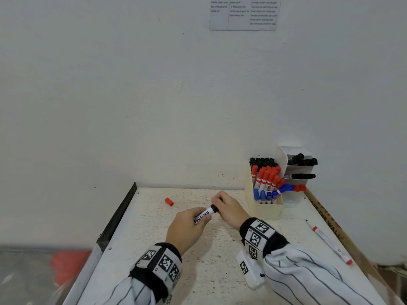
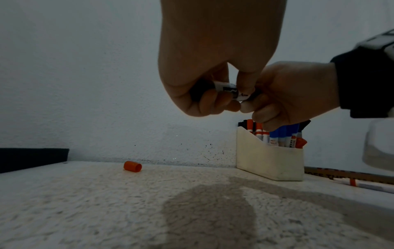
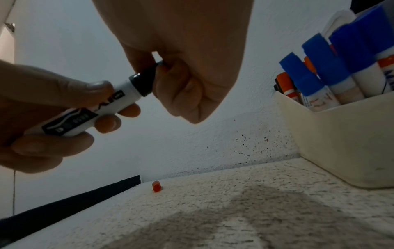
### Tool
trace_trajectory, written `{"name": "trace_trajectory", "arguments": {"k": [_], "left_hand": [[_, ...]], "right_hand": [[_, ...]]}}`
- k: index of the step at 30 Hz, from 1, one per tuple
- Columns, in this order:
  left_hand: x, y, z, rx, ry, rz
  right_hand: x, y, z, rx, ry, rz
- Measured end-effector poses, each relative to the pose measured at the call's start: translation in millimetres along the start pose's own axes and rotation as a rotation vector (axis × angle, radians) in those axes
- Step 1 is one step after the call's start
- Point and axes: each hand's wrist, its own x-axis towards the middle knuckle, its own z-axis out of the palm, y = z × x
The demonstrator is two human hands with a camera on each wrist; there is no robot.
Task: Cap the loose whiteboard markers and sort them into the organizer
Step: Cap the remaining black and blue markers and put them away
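Note:
A black whiteboard marker (image 1: pixel 207 213) with a white barrel is held just above the table. My left hand (image 1: pixel 201 217) grips the barrel (image 3: pixel 102 107). My right hand (image 1: pixel 218 202) pinches the black cap (image 3: pixel 145 80), which sits on the marker's tip end. The cream organizer (image 1: pixel 264 211) stands at the back right, with black, red and blue capped markers upright in it. A loose red cap (image 1: pixel 169 201) lies at the back left of the table. An uncapped red marker (image 1: pixel 330 242) lies along the right side.
Behind the organizer is a white tiered holder (image 1: pixel 296 168) with black markers lying in it. A printed wooden strip (image 1: pixel 328 216) runs along the table's right edge. A dark strip (image 1: pixel 119 216) lines the left edge. The wall is close behind.

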Motion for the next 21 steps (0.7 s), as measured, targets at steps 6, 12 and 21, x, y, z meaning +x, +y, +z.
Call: {"name": "trace_trajectory", "arguments": {"k": [6, 12, 21], "left_hand": [[3, 11, 0, -0.035, -0.131, 0.006], [4, 20, -7, 0.189, -0.168, 0.069], [8, 24, -11, -0.052, -0.3, -0.018]], "right_hand": [[-5, -2, 0, 0.099, 0.095, -0.026], [-13, -3, -3, 0.252, 0.081, 0.029], [-20, 3, -1, 0.298, 0.073, -0.043]]}}
